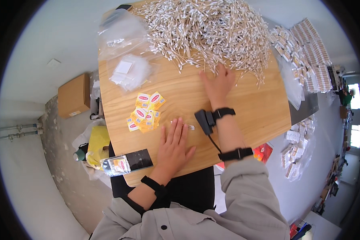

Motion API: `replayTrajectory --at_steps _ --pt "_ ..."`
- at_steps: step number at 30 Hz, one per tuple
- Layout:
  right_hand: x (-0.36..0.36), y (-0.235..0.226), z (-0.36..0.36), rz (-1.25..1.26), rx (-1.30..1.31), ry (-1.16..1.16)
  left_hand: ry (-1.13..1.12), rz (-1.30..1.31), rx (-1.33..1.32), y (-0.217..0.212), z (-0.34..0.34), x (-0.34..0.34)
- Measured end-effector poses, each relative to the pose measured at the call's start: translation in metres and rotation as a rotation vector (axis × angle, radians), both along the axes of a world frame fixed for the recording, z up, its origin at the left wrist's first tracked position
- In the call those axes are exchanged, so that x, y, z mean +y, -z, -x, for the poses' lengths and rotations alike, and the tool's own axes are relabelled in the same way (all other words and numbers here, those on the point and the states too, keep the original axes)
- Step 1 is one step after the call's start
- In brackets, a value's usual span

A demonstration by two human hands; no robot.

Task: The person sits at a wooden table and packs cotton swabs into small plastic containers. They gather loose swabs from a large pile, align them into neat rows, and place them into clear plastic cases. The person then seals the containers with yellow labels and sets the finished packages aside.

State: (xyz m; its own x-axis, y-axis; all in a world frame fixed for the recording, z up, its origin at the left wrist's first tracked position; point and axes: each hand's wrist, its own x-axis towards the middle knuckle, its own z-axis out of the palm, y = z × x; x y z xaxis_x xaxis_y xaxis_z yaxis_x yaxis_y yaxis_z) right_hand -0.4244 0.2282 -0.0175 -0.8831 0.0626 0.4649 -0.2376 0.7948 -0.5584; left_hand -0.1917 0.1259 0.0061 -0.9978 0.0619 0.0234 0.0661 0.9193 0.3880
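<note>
My left hand (174, 147) lies flat on the wooden table (252, 104), fingers stretched out over a few cotton swabs (191, 127) whose tips stick out beside it. My right hand (219, 85) reaches to the near edge of a big heap of loose cotton swabs (212, 28). Its fingers are apart and bent at the heap, with the tips partly among the swabs. To the left of my left hand, yellow and white printed cards (141, 114) lie in an overlapping bunch. A bag of cotton swabs (118, 165) rests on a black flat object (140, 159) at the table's near left edge.
Clear plastic bags (126, 34) and a stack of small bags (136, 74) lie at the table's far left. Many bundled swab packs (314, 52) stand to the right, with more packs in plastic (296, 148) lower down. A cardboard box (74, 96) sits left.
</note>
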Motion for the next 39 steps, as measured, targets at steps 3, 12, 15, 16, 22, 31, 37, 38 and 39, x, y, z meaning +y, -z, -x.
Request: replayTrajectory --at_steps 3,12,15,16,22,31,37,38,39 --pt "0.004 0.008 0.021 0.022 0.016 -0.076 -0.001 -0.021 0.027 0.002 0.002 0.003" --pt "0.073 0.006 -0.044 0.138 -0.110 -0.268 -0.012 -0.018 0.003 0.001 0.000 0.002" --pt "0.073 -0.003 -0.080 0.186 -0.193 -0.319 -0.020 -0.004 0.027 0.002 0.001 0.001" --pt "0.068 -0.004 -0.089 0.217 -0.220 -0.332 -0.017 -0.007 0.032 0.001 0.001 0.001" --pt "0.038 -0.002 -0.107 0.225 -0.225 -0.442 0.005 -0.013 0.080 0.003 -0.006 0.003" --pt "0.033 -0.013 -0.033 -0.107 0.330 -0.162 0.035 -0.037 0.091 0.000 -0.022 0.011" --pt "0.017 -0.019 -0.094 0.035 -0.369 -0.297 0.014 -0.060 0.101 0.003 -0.025 0.011" --pt "0.017 -0.012 -0.094 0.040 -0.326 -0.294 0.016 -0.079 0.091 0.001 -0.024 0.011" --pt "0.017 -0.008 -0.095 0.047 -0.283 -0.284 0.024 -0.098 0.080 0.000 -0.024 0.010"
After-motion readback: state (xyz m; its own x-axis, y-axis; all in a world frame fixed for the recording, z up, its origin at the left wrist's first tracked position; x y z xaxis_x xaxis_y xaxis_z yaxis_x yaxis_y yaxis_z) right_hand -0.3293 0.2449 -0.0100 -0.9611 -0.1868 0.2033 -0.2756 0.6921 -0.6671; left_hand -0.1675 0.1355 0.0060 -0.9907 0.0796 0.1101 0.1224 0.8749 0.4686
